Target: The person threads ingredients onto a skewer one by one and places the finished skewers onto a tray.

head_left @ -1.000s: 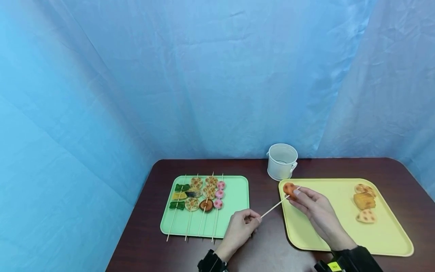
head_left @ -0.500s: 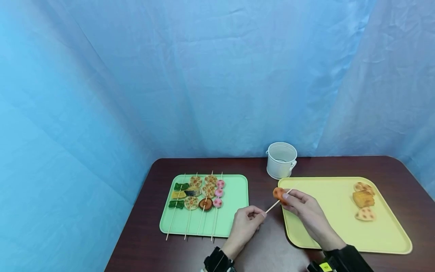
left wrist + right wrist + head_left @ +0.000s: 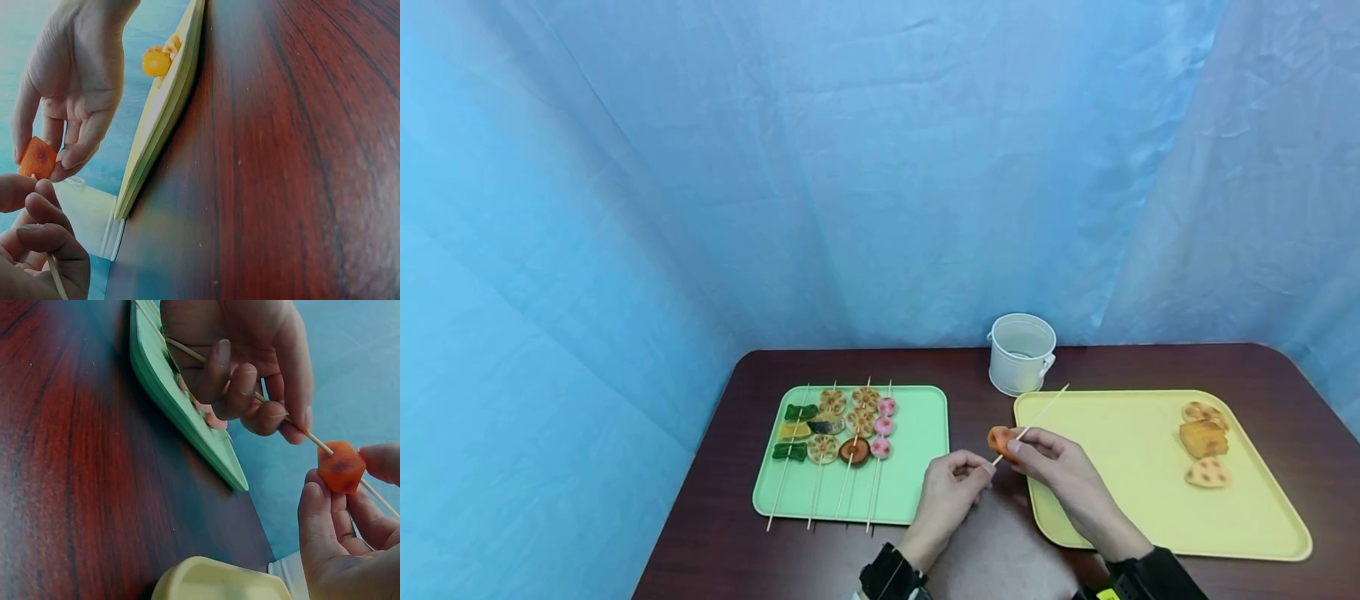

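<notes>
A thin wooden skewer [image 3: 1051, 403] slants between my hands over the gap between the trays. It runs through an orange piece of food [image 3: 999, 440], faceted and dark-marked in the right wrist view. My left hand [image 3: 946, 500] pinches the skewer just below that piece, fingers curled round the stick. The orange piece [image 3: 341, 469] is held between thumb and fingers of my right hand [image 3: 1071, 479]. Beyond the right hand, the skewer's far end sticks out over the yellow tray [image 3: 1120, 508]. Part of the orange piece is covered by the right fingers.
On the left lies a green tray [image 3: 917, 433] with several loaded skewers, bearing lotus slices [image 3: 823, 449], a mushroom [image 3: 854, 451] and pink balls [image 3: 881, 448]. Yellowish pieces [image 3: 1203, 440] lie at the yellow tray's right. A small white bucket [image 3: 1017, 371] stands at the table's back.
The orange piece has slid down the skewer toward my left hand, and much more of the stick shows beyond it. The right hand moved left; the left hand moved slightly right.
</notes>
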`<action>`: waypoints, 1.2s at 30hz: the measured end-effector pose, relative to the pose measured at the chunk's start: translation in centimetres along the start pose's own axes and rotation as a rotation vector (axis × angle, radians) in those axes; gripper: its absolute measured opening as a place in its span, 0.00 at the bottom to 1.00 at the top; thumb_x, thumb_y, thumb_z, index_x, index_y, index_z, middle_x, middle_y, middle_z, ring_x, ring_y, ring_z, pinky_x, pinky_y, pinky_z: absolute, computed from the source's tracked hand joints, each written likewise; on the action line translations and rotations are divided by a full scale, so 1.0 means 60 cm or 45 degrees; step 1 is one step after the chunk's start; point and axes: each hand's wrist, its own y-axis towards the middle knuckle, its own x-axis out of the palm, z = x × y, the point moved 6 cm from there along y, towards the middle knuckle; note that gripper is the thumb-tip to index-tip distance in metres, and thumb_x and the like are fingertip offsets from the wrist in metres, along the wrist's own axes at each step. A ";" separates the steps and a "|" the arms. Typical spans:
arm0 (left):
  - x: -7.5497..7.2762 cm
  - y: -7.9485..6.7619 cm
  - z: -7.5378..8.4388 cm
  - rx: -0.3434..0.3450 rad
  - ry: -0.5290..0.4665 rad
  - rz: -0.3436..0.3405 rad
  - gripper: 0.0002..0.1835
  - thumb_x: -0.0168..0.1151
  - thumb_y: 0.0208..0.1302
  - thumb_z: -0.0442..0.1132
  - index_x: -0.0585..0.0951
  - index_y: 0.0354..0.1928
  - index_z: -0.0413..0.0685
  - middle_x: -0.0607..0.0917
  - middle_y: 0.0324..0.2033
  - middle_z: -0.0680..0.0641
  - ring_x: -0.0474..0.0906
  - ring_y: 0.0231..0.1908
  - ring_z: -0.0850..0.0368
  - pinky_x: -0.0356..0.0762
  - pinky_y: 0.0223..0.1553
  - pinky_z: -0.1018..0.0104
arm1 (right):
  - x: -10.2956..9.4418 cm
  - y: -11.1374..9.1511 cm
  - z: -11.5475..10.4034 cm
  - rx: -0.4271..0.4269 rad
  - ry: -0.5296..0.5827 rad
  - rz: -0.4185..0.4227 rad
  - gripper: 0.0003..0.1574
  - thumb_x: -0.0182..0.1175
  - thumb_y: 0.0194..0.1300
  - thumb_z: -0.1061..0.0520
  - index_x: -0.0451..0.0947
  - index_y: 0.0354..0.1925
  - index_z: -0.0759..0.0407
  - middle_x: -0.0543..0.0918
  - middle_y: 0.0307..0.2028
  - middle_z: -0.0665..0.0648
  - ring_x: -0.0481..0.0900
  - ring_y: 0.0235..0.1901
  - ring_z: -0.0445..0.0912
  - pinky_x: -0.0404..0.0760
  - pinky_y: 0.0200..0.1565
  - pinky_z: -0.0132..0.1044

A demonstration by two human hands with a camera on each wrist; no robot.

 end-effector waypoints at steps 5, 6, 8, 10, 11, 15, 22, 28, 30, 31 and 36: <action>0.003 0.001 0.001 -0.009 0.013 0.013 0.08 0.65 0.58 0.41 0.86 0.30 0.43 0.81 0.18 0.54 0.69 0.15 0.63 0.62 0.14 0.75 | 0.004 -0.001 0.003 0.001 -0.024 -0.002 0.26 0.62 0.65 0.51 0.75 0.47 0.75 0.77 0.53 0.60 0.78 0.47 0.40 0.80 0.46 0.36; 0.003 0.001 0.001 -0.010 0.014 0.015 0.08 0.65 0.58 0.41 0.86 0.30 0.44 0.81 0.18 0.54 0.69 0.15 0.63 0.62 0.14 0.75 | 0.005 -0.002 0.004 0.006 -0.026 -0.002 0.26 0.62 0.65 0.51 0.76 0.46 0.75 0.76 0.54 0.60 0.78 0.48 0.40 0.80 0.46 0.36; 0.004 0.001 0.001 -0.010 0.013 0.019 0.07 0.65 0.58 0.41 0.86 0.30 0.45 0.81 0.18 0.55 0.68 0.15 0.63 0.62 0.14 0.75 | 0.007 -0.002 0.006 0.020 -0.027 -0.005 0.26 0.62 0.65 0.51 0.76 0.46 0.75 0.76 0.54 0.60 0.78 0.48 0.40 0.80 0.45 0.36; 0.004 0.001 0.001 -0.009 0.011 0.024 0.06 0.65 0.58 0.40 0.85 0.29 0.46 0.81 0.18 0.55 0.68 0.15 0.63 0.62 0.14 0.75 | 0.009 -0.002 0.009 0.036 -0.031 -0.006 0.26 0.62 0.64 0.51 0.76 0.46 0.75 0.76 0.54 0.61 0.78 0.47 0.41 0.80 0.45 0.36; 0.004 0.001 0.001 -0.012 0.010 0.026 0.06 0.65 0.58 0.40 0.85 0.28 0.46 0.81 0.17 0.55 0.68 0.14 0.64 0.62 0.14 0.75 | 0.010 -0.003 0.010 0.046 -0.026 -0.005 0.26 0.62 0.64 0.51 0.76 0.47 0.75 0.77 0.54 0.60 0.79 0.47 0.41 0.80 0.45 0.36; 0.004 0.000 0.003 -0.009 0.001 0.031 0.05 0.65 0.57 0.40 0.85 0.28 0.47 0.80 0.17 0.56 0.68 0.14 0.65 0.62 0.14 0.75 | 0.012 -0.003 0.012 0.060 -0.034 -0.010 0.27 0.62 0.65 0.50 0.76 0.49 0.73 0.78 0.52 0.61 0.79 0.46 0.42 0.80 0.45 0.36; -0.003 0.001 0.005 -0.012 -0.011 0.052 0.06 0.66 0.57 0.38 0.85 0.29 0.42 0.83 0.20 0.46 0.69 0.15 0.61 0.63 0.15 0.75 | -0.011 -0.003 -0.005 -0.018 -0.077 -0.016 0.29 0.59 0.68 0.51 0.73 0.55 0.74 0.80 0.51 0.64 0.81 0.45 0.47 0.79 0.47 0.35; -0.016 0.003 -0.003 -0.026 0.023 0.068 0.08 0.64 0.59 0.35 0.84 0.33 0.36 0.83 0.24 0.35 0.68 0.15 0.61 0.62 0.14 0.75 | -0.067 -0.008 -0.032 -0.075 -0.252 0.068 0.36 0.57 0.69 0.46 0.69 0.60 0.75 0.80 0.50 0.66 0.82 0.46 0.48 0.79 0.46 0.35; -0.022 0.003 -0.004 -0.017 0.041 0.070 0.08 0.64 0.60 0.35 0.84 0.33 0.35 0.83 0.24 0.35 0.68 0.15 0.62 0.62 0.14 0.76 | -0.090 -0.010 -0.041 -0.083 -0.345 0.101 0.37 0.56 0.69 0.44 0.69 0.61 0.74 0.81 0.50 0.66 0.82 0.45 0.46 0.79 0.46 0.34; -0.025 0.003 -0.004 -0.012 0.048 0.070 0.08 0.64 0.59 0.36 0.84 0.33 0.35 0.83 0.24 0.35 0.68 0.15 0.62 0.62 0.14 0.76 | -0.101 -0.012 -0.045 -0.086 -0.398 0.117 0.37 0.55 0.69 0.43 0.70 0.61 0.73 0.81 0.50 0.66 0.82 0.44 0.45 0.80 0.45 0.34; -0.037 0.003 -0.003 0.003 0.050 0.061 0.09 0.65 0.58 0.37 0.85 0.32 0.36 0.83 0.22 0.42 0.70 0.16 0.61 0.64 0.17 0.76 | -0.160 -0.022 -0.060 -0.110 -0.706 0.203 0.39 0.53 0.68 0.38 0.71 0.62 0.66 0.81 0.51 0.66 0.82 0.41 0.37 0.81 0.42 0.36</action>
